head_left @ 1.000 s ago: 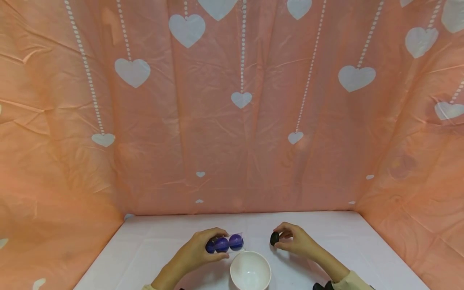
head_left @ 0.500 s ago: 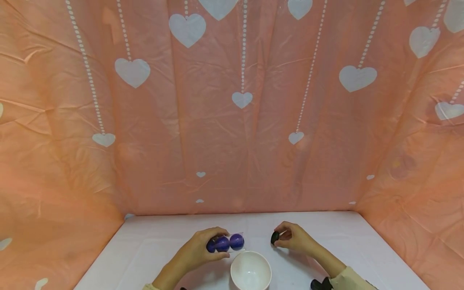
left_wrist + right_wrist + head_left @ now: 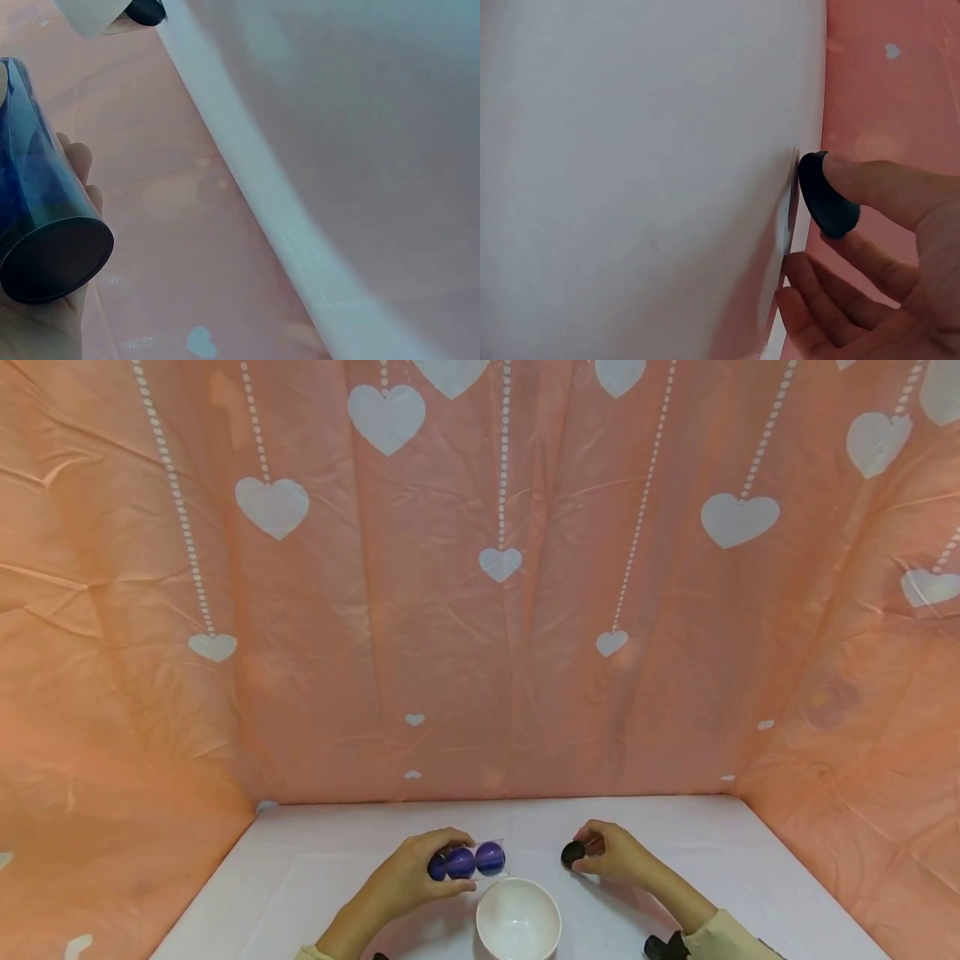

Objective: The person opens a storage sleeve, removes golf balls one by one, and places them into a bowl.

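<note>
My left hand [image 3: 412,877] grips a clear tube [image 3: 498,867] with purple-blue balls [image 3: 460,862] inside, lying roughly sideways in the head view. In the left wrist view, the tube's black end [image 3: 56,259] faces the camera and fingers show behind it. The fingers of my right hand [image 3: 618,856] pinch a small round black cap [image 3: 573,854], apart from the tube. Seen from the right wrist, that cap [image 3: 831,196] sits between thumb and a fingertip. A white bowl [image 3: 495,906] stands between the hands, nearer the body; no contents show inside.
Dark objects [image 3: 663,947] sit beside the right sleeve, and a small dark one [image 3: 380,956] at the bottom edge by the left forearm. The white table [image 3: 337,835] meets an orange-pink curtain [image 3: 450,693] with white hearts at the back and sides.
The black cap has turned in my right fingers, from nearly edge-on to showing more of its round face. My left hand and the tube have barely moved.
</note>
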`<state>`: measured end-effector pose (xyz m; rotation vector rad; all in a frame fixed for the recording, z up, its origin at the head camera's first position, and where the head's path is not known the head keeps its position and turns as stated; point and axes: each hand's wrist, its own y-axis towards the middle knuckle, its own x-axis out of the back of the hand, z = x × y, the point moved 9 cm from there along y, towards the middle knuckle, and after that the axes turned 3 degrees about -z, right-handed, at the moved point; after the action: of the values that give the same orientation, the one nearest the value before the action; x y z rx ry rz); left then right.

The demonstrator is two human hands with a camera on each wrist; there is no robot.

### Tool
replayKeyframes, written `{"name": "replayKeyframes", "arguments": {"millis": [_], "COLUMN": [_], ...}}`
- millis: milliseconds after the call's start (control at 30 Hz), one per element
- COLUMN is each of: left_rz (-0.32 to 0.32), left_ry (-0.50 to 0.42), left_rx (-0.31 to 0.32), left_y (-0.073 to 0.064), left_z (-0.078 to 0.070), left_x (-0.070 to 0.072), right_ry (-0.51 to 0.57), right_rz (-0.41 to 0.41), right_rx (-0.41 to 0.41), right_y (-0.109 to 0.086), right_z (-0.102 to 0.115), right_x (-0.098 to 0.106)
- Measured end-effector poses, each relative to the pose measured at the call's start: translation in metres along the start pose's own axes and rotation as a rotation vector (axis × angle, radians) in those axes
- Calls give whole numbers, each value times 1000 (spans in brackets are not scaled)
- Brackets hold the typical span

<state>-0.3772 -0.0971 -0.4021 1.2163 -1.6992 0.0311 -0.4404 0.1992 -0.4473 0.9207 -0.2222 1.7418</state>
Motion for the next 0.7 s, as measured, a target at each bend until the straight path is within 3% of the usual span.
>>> {"name": "replayKeyframes", "arguments": {"millis": [267, 700], "left_rz": [5, 8], "left_ry": [10, 13], "left_rx": [1, 3], "left_y": [-1, -1], "left_z": [3, 2], "left_x": [-1, -1], "right_ry": [-54, -50], "right_rz": [-20, -28], "right_rx": [-104, -86], "right_y": [-4, -5], "right_z": [-2, -1], "right_x": [1, 1]}}
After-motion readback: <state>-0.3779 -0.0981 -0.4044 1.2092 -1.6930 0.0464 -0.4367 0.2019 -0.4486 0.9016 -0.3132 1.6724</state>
